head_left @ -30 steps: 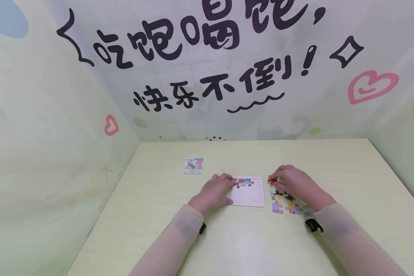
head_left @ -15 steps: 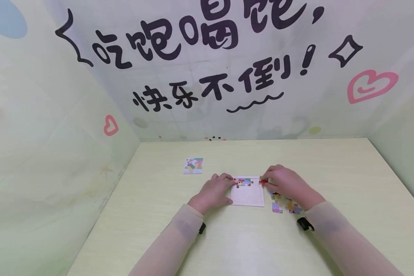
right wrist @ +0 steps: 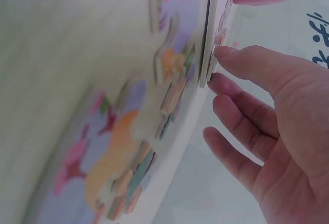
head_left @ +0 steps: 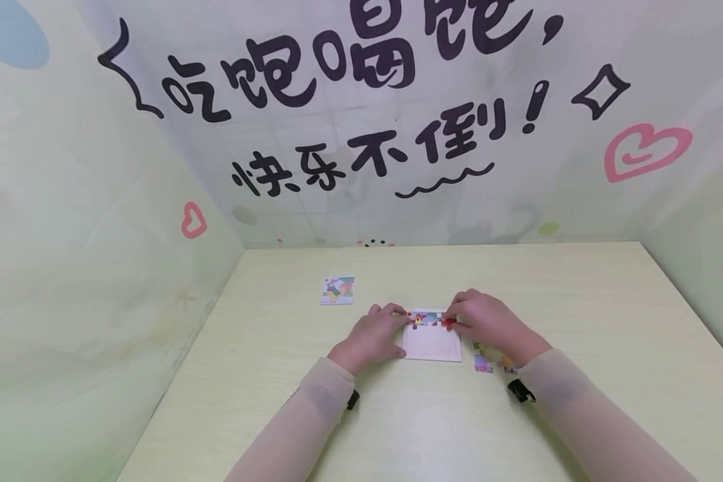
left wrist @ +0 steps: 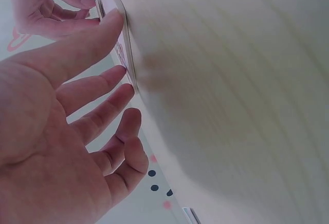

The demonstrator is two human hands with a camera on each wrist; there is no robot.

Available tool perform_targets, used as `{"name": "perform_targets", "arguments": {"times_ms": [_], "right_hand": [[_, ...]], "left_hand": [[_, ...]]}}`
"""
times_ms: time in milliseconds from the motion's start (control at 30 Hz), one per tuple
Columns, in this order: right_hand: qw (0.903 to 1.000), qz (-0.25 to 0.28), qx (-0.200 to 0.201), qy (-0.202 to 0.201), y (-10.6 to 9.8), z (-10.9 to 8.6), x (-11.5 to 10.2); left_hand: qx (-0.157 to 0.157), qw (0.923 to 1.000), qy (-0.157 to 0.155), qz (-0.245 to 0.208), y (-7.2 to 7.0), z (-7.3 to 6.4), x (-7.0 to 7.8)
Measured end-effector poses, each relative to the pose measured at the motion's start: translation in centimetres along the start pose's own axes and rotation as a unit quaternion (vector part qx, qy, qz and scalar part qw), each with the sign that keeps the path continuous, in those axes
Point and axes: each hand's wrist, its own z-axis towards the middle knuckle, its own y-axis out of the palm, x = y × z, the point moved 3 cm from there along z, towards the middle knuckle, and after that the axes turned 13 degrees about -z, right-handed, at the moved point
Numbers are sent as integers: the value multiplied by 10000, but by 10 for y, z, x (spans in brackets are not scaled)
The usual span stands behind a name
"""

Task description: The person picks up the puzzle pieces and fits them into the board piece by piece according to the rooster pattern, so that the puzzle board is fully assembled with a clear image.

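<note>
A white puzzle frame [head_left: 430, 345] lies on the table, with a few joined picture pieces [head_left: 424, 319] along its far edge. Thumb and fingertips of my left hand [head_left: 370, 335] touch the frame's left side; in the left wrist view its fingers are spread, the thumb at the frame's edge. My right hand [head_left: 493, 323] pinches a red jigsaw piece [head_left: 448, 323] between thumb and fingers over the frame's far right corner, just right of the joined pieces. The right wrist view shows the thumb [right wrist: 229, 54] at the frame's corner, the piece mostly hidden there.
Loose jigsaw pieces [head_left: 483, 363] lie right of the frame, partly under the right forearm; the right wrist view shows several pieces [right wrist: 72, 167] up close. A small picture card [head_left: 337, 290] lies at the back left. A printed cloth wall [head_left: 319, 221] stands behind the table.
My right hand has carried the red piece leftward from beside the frame to its far right corner, covering more of the loose pieces. The left hand has stayed at the frame.
</note>
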Motion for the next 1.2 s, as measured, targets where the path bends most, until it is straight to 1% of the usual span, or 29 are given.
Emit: {"name": "perform_targets", "arguments": {"times_ms": [267, 600, 767, 1033, 1200], "right_hand": [[9999, -32, -102, 35, 0, 5, -4], [9996, -220, -170, 48, -1, 7, -7], [9997, -207, -136, 64, -1, 7, -7], [9995, -122, -251, 132, 0, 9, -5], [9998, -134, -128, 116, 1, 6, -3]], "left_hand": [[3, 10000, 18, -16, 0, 0, -1], [13, 10000, 24, -41, 0, 0, -1], [33, 10000, 39, -52, 0, 0, -2], [53, 10000, 44, -26, 1, -1, -2], [68, 10000, 43, -28, 1, 0, -1]]}}
